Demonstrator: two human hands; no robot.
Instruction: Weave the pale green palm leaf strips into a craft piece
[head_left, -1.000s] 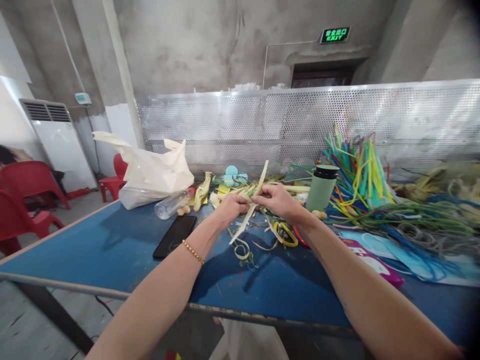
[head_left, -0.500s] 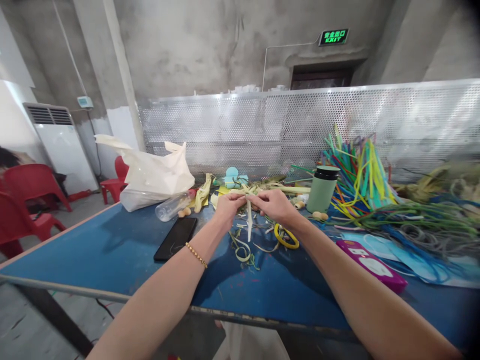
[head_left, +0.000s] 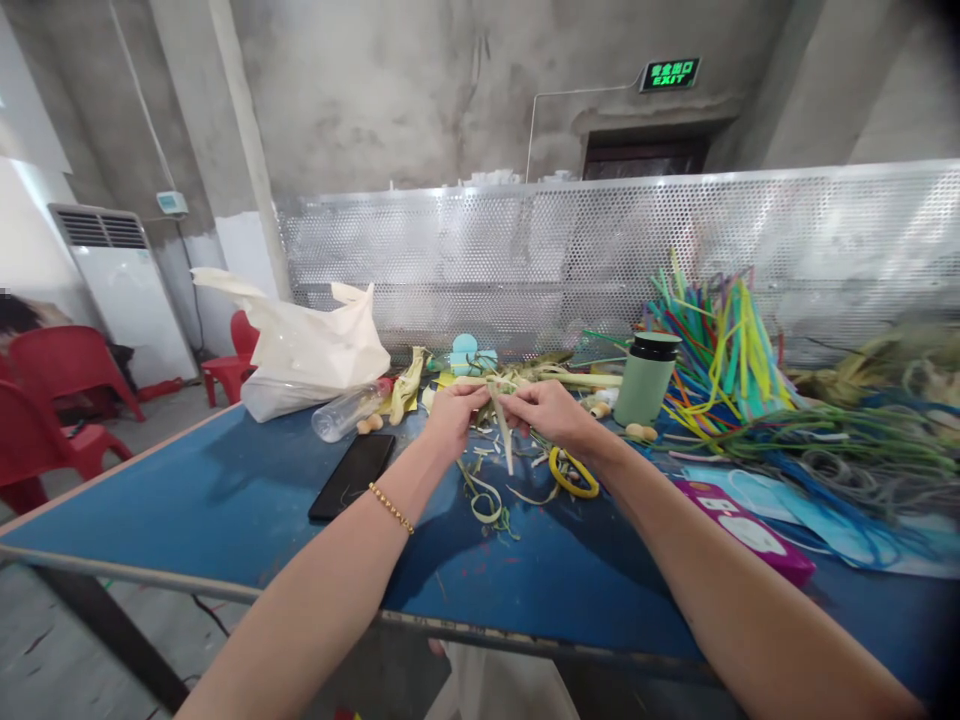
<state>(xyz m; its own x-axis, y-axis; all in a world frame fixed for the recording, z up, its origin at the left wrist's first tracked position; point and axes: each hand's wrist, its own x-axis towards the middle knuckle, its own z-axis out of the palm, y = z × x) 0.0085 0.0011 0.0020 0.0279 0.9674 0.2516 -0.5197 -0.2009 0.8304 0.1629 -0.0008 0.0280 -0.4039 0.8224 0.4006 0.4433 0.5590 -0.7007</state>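
My left hand (head_left: 454, 412) and my right hand (head_left: 553, 410) meet over the blue table (head_left: 255, 530), each with thumb and fingers pinched. Between them is a pale, flat plant strip (head_left: 506, 440), like a strip of leaf or husk, whose end hangs down towards the tabletop. Both hands seem to grip the strip and its woven-looking upper part; the exact hold of each finger is too small to tell. Beneath lie a curled pale strip (head_left: 486, 506) and small scraps. A yellow ring (head_left: 574, 474) rests just below my right wrist.
A black phone (head_left: 351, 478), a clear bottle (head_left: 349, 412) and a white plastic bag (head_left: 322, 345) are to the left. At right stand a green flask (head_left: 646, 380), colourful pipe cleaners (head_left: 739, 350) and a purple box (head_left: 742, 530). A perforated metal panel (head_left: 465, 250) runs behind.
My hands have come slightly apart at the fingertips. The hanging end of the strip has swung a little to the right and now slants.
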